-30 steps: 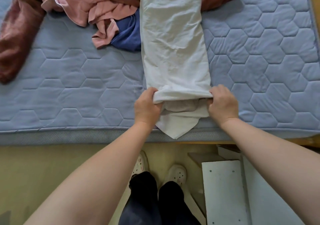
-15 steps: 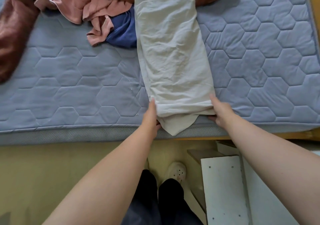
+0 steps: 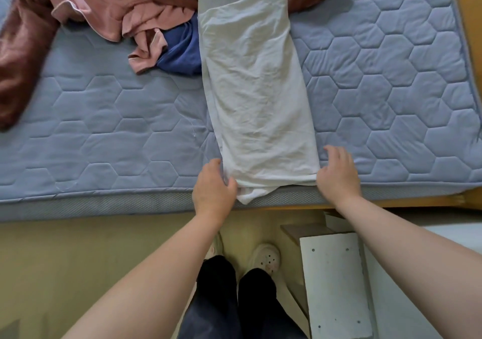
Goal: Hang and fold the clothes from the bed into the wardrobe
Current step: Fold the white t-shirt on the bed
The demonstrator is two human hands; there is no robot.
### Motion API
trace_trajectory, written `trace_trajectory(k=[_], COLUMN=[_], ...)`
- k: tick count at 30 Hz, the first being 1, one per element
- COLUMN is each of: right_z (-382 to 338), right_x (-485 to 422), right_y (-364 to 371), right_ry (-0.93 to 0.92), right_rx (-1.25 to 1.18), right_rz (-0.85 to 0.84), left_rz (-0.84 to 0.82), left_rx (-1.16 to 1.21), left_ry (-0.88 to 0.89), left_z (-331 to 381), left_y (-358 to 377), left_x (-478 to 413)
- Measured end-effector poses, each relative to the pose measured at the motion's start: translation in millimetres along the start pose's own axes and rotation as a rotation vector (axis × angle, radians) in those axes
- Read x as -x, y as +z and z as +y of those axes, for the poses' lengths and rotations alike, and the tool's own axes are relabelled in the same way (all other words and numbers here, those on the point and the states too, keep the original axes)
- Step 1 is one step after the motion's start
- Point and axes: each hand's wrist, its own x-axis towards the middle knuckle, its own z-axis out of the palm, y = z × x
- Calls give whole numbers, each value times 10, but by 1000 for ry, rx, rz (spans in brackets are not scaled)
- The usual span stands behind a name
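A white garment point(image 3: 257, 98), folded into a long strip, lies lengthwise on the blue quilted mattress point(image 3: 104, 135). Its near end reaches the mattress edge, and a small flap hangs out from under the fold. My left hand point(image 3: 212, 185) is at the lower left corner, fingers curled and thumb pinching the fold. My right hand point(image 3: 339, 173) rests beside the lower right corner with loose, spread fingers, just touching the cloth. More clothes are heaped at the far side: a pink piece point(image 3: 114, 18), a dark blue piece point(image 3: 180, 54) and a large maroon one point(image 3: 23, 59).
The wooden bed frame point(image 3: 467, 25) runs along the right edge. A white drilled panel point(image 3: 336, 284) lies on the floor at my right, close to my feet in white shoes point(image 3: 266, 256). The floor is yellowish.
A second ago both hands gripped the near end while tucking the hanging flap under. They then slid along the sides. Now the flap is mostly hidden and the right hand has loosened.
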Motion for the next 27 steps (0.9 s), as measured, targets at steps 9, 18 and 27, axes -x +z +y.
trace_trajectory(k=[9, 18, 27], right_z=[-101, -359, -438], right_x=[-76, -47, -130], right_y=[244, 253, -64], right_ry=[-437, -386, -392], right_rx=[463, 450, 372], right_rz=[-322, -266, -437], left_rz=[-242, -159, -611], left_rx=[-600, -242, -298], left_ry=[537, 651, 340], left_z=[51, -12, 381], left_y=[451, 164, -387], left_x=[-66, -347, -452])
